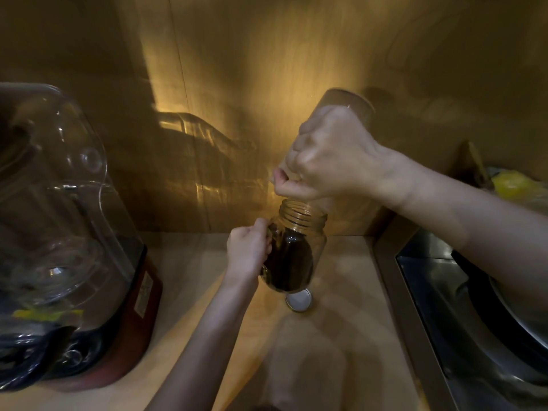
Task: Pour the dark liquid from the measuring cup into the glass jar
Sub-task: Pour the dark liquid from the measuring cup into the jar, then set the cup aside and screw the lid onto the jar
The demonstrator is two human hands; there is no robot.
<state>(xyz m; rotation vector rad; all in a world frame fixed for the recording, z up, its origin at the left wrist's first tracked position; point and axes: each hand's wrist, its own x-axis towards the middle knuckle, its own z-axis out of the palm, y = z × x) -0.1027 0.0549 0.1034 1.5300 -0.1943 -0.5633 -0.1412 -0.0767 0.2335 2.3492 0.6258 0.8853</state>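
A clear glass jar (299,247) stands on the wooden counter, its lower half dark with liquid. My left hand (247,253) grips its left side. Above the jar's mouth my right hand (329,161) holds a clear measuring cup (353,105) tipped steeply over, bottom up and back, spout end down over the jar's opening. The cup looks empty; I cannot make out any stream. The jar's mouth is open.
A white jar lid (298,301) lies on the counter just in front of the jar. A large blender (68,232) with a clear cover fills the left. A steel sink (462,307) with a dark pan lies to the right. A wooden wall stands close behind.
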